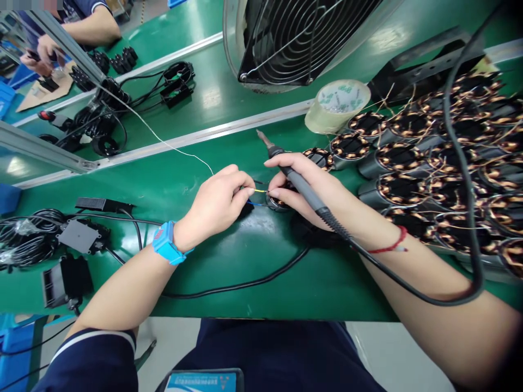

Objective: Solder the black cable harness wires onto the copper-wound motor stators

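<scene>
My left hand [218, 204] is closed in a pinch on thin yellow and blue wires [258, 191] that run to a small wound motor stator [278, 202] on the green bench. My right hand [308, 182] lies over that stator, fingertips touching the wire ends. A soldering iron [300, 185] rests in the same hand, gripped between the fingers, its tip [263, 139] pointing up and away from the work. The iron's black cable [408, 288] trails over my right forearm. On my left wrist sits a blue strap [166, 243].
Several copper-wound stators [429, 163] are piled at right, beside a tape roll [337, 105]. A caged fan [302, 38] stands behind. Black cables and plastic parts [65, 245] lie at left. Another person's hands [43, 51] work at the far left bench.
</scene>
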`<state>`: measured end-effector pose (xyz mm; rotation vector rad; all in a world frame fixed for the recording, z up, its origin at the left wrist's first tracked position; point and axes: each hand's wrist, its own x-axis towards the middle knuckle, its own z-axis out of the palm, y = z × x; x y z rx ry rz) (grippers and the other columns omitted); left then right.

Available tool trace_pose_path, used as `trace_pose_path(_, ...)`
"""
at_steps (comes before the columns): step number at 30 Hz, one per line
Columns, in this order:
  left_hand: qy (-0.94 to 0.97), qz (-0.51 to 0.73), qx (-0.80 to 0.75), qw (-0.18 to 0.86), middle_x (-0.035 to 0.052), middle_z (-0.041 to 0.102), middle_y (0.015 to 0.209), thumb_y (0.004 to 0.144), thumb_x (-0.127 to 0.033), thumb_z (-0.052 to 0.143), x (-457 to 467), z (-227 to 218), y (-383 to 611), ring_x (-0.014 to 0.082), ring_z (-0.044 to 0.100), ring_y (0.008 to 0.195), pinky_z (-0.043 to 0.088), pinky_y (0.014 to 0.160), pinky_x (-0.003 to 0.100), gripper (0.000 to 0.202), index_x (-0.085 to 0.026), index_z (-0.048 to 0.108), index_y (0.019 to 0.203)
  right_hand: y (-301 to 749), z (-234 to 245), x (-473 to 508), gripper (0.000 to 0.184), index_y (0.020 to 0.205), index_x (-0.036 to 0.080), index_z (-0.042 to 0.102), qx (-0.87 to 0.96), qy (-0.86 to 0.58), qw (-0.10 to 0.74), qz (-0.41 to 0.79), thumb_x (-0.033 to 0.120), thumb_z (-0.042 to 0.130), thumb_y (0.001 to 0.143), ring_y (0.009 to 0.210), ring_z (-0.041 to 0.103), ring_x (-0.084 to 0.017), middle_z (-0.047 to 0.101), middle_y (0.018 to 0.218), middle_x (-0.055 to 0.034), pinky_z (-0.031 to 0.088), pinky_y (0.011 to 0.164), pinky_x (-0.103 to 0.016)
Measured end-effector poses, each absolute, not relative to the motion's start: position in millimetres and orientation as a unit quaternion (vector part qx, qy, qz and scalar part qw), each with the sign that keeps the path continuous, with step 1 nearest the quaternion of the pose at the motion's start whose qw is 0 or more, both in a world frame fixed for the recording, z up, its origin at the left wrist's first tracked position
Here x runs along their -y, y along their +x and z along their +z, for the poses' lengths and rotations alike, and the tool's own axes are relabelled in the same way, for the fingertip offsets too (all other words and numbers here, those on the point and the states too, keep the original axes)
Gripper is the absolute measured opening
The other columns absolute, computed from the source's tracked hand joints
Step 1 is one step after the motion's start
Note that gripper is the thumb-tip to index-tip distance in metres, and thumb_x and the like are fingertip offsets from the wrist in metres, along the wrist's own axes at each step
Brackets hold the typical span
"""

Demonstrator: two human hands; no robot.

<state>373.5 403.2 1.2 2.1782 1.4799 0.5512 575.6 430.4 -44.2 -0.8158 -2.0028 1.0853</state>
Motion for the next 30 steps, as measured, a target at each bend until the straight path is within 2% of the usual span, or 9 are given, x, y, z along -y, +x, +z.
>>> trace_pose_path(4, 0.774, 0.262, -0.528, 0.23, -0.0012, 0.05, 0.072, 0.087, -0.015, 0.055, -401.4, -0.6, 375.4, 0.0109, 0.047, 0.065, 0.037, 0.062, 0.025, 0.011, -0.015, 0.064, 0.08, 570.9, -41.1, -430.6, 0.032, 0.121, 0.022, 0.047, 0.805, -0.305, 0.344, 0.374, 0.017, 0.049, 0.09, 0.076, 0.059, -0.017, 0.061, 0.082, 0.0002, 0.048, 0.077, -0.03)
trace_pose_path(12, 0.774, 0.253, -0.528, 0.242, -0.0015, 0.052, 0.07, 0.086, -0.015, 0.056, -403.6, -1.7, 374.4, 0.0101, 0.047, 0.062, 0.036, 0.06, 0.024, 0.012, -0.015, 0.066, 0.079, 566.1, -38.5, -428.1, 0.034, 0.122, 0.021, 0.045, 0.781, -0.328, 0.371, 0.381, 0.019, 0.053, 0.089, 0.073, 0.061, -0.015, 0.062, 0.083, 0.0014, 0.047, 0.076, -0.028)
trace_pose_path(18, 0.759, 0.261, -0.545, 0.243, -0.0018, 0.051, 0.069, 0.084, -0.013, 0.056, -405.3, -3.9, 374.7, 0.0103, 0.048, 0.064, 0.036, 0.06, 0.024, 0.011, -0.015, 0.065, 0.077, 568.0, -44.5, -426.3, 0.046, 0.13, 0.022, 0.04, 0.813, -0.322, 0.346, 0.34, 0.018, 0.053, 0.087, 0.08, 0.062, -0.018, 0.06, 0.092, -0.0022, 0.05, 0.073, -0.03)
trace_pose_path(23, 0.753, 0.261, -0.551, 0.248, -0.0013, 0.053, 0.069, 0.084, -0.014, 0.056, -405.9, -4.9, 375.0, 0.011, 0.048, 0.065, 0.038, 0.062, 0.024, 0.012, -0.015, 0.065, 0.077, 566.6, -43.2, -425.0, 0.04, 0.126, 0.025, 0.044, 0.805, -0.347, 0.362, 0.317, 0.019, 0.052, 0.088, 0.076, 0.063, -0.019, 0.062, 0.086, -0.0006, 0.051, 0.071, -0.03)
trace_pose_path(30, 0.755, 0.264, -0.547, 0.246, -0.001, 0.055, 0.071, 0.084, -0.014, 0.056, -406.6, -5.7, 375.4, 0.0105, 0.048, 0.064, 0.039, 0.063, 0.025, 0.012, -0.015, 0.065, 0.077, 563.0, -40.9, -424.7, 0.038, 0.125, 0.021, 0.047, 0.784, -0.351, 0.384, 0.337, 0.02, 0.055, 0.088, 0.073, 0.065, -0.017, 0.066, 0.083, 0.0008, 0.052, 0.075, -0.03)
